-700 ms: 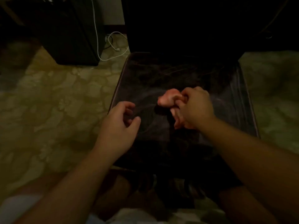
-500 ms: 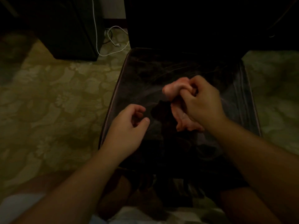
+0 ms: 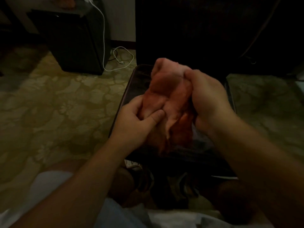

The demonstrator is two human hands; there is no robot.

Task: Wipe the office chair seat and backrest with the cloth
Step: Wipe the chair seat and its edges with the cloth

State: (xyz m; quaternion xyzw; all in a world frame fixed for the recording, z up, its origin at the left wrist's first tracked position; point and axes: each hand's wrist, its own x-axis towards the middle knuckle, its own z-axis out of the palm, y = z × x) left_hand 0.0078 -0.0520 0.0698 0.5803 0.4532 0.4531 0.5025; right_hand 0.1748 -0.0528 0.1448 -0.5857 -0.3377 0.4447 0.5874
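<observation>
Pink cloth (image 3: 167, 102) sits bunched between both our hands, held up in the air above the chair seat (image 3: 130, 89) and not touching it. Our left hand (image 3: 136, 124) pinches its lower left edge w/ thumb pressed over a fold, and our right hand (image 3: 209, 102) is clenched round the right side, fingers curled into the fabric. Biggest risk from here, as we judge it: we go down onto the seat w/ the cloth as one tight wad, so only a small lump makes contact and we leave streaks or miss strips, esp. near the seat's edges. Second risk is grip: if one hand lets go too early while we refold, a loose tail could drop off the front edge onto the carpet (image 3: 57, 104) and pick up lint. Light is very low (the backrest (image 3: 189, 33) is nearly black, its surface can't be read), so we'd likely miss dirty patches there and can't tell how much of it is done. White cable (image 3: 115, 63) lies on the floor beside the chair's left rear corner, so a nudged chair could snag it. As for the cloth itself: soft, thick-looking, pale pink at the top ridge and deeper orange-pink in the folds, creased lengthwise, w/ a ragged lower end hanging just above the seat's front.
</observation>
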